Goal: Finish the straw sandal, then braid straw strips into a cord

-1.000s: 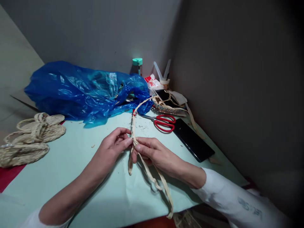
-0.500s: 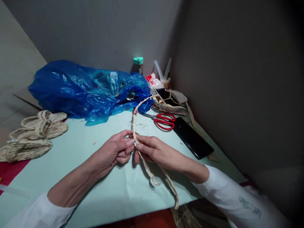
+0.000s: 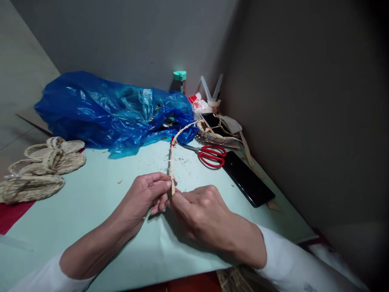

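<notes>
A pale twisted straw cord (image 3: 172, 158) runs from the woven basket past a small red peg or clip (image 3: 173, 140) down toward me. My left hand (image 3: 152, 192) pinches the cord near its lower end between thumb and forefinger. Just below, my right hand (image 3: 200, 213) is closed, knuckles up, on the flat straw strand coming out of the cord. The loose strand ends are hidden beneath the right hand. Both hands sit just above the pale green tabletop (image 3: 121, 235).
Red-handled scissors (image 3: 212, 156) and a black phone (image 3: 249, 178) lie right of the cord. A blue plastic bag (image 3: 106, 113) fills the back left, with woven straw sandals (image 3: 57, 162) at the left edge. Behind stand the basket (image 3: 219, 138), a teal-lidded bottle (image 3: 180, 81) and a cup (image 3: 214, 105).
My right hand has turned knuckles up and moved down and toward me, pulling on the strand. The two dangling strand ends are now out of sight. My left hand keeps its pinch.
</notes>
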